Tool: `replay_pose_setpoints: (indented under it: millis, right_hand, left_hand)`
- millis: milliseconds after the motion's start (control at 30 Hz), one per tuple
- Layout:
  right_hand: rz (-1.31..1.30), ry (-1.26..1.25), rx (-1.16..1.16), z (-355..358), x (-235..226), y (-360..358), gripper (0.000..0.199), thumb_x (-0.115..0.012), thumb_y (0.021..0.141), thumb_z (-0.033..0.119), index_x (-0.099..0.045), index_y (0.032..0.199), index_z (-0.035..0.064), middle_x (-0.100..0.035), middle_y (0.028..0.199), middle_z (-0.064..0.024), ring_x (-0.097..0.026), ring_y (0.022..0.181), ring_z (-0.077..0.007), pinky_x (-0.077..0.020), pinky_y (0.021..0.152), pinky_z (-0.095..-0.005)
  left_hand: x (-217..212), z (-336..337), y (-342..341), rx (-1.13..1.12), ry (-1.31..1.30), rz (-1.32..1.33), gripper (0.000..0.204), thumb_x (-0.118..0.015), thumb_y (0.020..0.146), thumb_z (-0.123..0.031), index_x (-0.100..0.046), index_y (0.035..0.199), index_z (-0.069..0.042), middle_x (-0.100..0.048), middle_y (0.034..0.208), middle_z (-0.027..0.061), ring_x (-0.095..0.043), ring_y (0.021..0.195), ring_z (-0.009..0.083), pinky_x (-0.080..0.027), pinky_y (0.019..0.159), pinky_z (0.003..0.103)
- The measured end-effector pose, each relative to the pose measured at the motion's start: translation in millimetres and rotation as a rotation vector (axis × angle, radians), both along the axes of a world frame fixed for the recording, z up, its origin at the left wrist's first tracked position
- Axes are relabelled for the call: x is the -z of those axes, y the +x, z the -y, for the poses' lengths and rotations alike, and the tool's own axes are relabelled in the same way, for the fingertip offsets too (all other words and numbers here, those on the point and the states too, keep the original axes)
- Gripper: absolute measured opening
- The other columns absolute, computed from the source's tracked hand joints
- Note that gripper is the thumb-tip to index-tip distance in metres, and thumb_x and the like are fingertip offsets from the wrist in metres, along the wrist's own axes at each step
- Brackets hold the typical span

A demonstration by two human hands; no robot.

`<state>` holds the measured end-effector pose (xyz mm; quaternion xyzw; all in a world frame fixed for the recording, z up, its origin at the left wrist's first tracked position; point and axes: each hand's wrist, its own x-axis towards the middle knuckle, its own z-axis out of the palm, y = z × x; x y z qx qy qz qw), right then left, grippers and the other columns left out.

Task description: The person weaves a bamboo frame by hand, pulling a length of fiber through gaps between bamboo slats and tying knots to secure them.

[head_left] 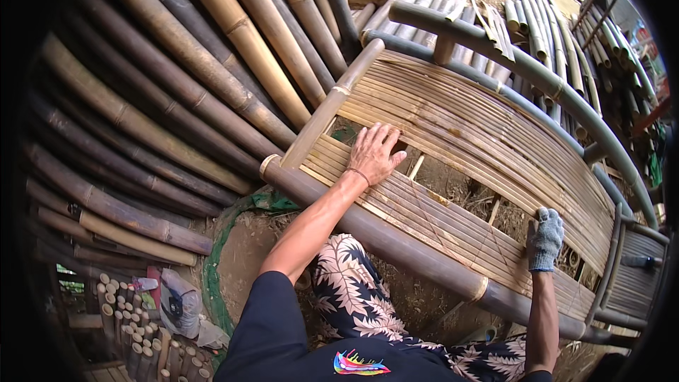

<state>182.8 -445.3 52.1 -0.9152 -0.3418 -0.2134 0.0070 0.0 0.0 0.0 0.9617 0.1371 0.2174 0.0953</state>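
Observation:
A bamboo bench (378, 219) with a slatted seat stretches across in front of me. A long open gap runs between its near slats (424, 205) and its far slats (467, 117). My bare left hand (375, 154) lies palm down over the left part of this gap, fingers stretched out and thumb apart, holding nothing. Farther right, my right hand (545, 242) wears a grey knit glove. Its fingers are bent and close together over the edge of the far slats; the fingertips are partly hidden.
Thick bamboo poles (191, 49) lean in a row at the left. Cut bamboo pieces (141, 325) stand in a bundle at lower left, beside a plastic bag (180, 304). The bench's curved back rail (523, 64) rises on the far side; more poles (537, 21) lie beyond it.

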Motion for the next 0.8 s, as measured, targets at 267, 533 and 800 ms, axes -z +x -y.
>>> replay_pose_setpoints:
  millis: [267, 533, 800]
  right_hand:
    - [-0.003, -0.139, -0.187, 25, 10, -2, 0.015, -0.069, 0.082, 0.016, -0.059, 0.090, 0.0084, -0.059, 0.090, -0.0121, -0.059, 0.086, -0.0320, -0.0490, 0.074, -0.0430]
    - [-1.023, 0.291, 0.085, 71, -27, -3, 0.036, -0.058, 0.099, 0.031, -0.072, 0.107, -0.0013, -0.070, 0.098, -0.0150, -0.065, 0.097, -0.0282, -0.0488, 0.091, -0.0341]
    - [-0.194, 0.284, -0.155, -44, -26, -101, 0.035, -0.074, 0.088, 0.025, -0.063, 0.118, 0.0091, -0.063, 0.119, -0.0134, -0.058, 0.112, -0.0329, -0.0431, 0.100, -0.0462]
  left_hand:
    - [-9, 10, -25, 0.052, -0.050, -0.066, 0.055, -0.051, 0.096, -0.060, -0.068, 0.103, -0.008, -0.061, 0.101, 0.0119, -0.056, 0.106, 0.0303, -0.034, 0.108, 0.053]
    - [-2, -17, -19, 0.097, -0.124, -0.209, 0.042, -0.048, 0.101, -0.047, -0.076, 0.089, -0.018, -0.057, 0.091, 0.0059, -0.052, 0.094, 0.0254, -0.036, 0.088, 0.044]
    - [-22, -27, -15, 0.022, -0.278, -0.325, 0.034, -0.053, 0.097, -0.037, -0.076, 0.105, -0.013, -0.061, 0.107, 0.0111, -0.054, 0.107, 0.0296, -0.039, 0.099, 0.045]
